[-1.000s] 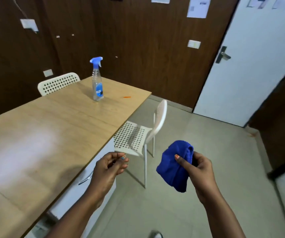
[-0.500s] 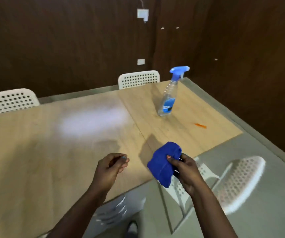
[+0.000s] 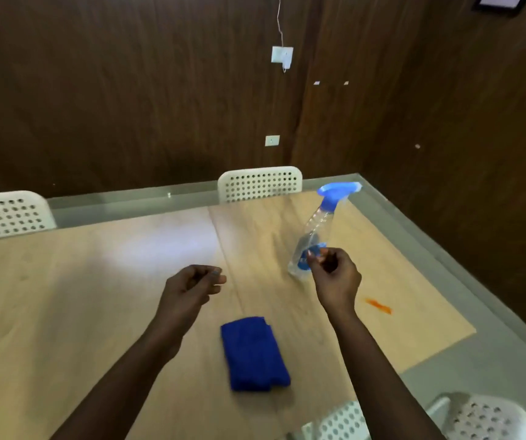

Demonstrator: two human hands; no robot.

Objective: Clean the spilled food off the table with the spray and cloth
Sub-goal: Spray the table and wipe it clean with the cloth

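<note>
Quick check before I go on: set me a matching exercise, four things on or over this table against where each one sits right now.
Things:
1. blue cloth
2. spray bottle
3. orange spill
4. left hand

Places:
A. on the wood near the table's right edge, right of the right hand
B. lying folded on the table between the two forearms
C. over the table, left of the cloth, holding nothing
D. standing just beyond the right hand's fingers

Pairs: 1-B, 2-D, 3-A, 4-C
</note>
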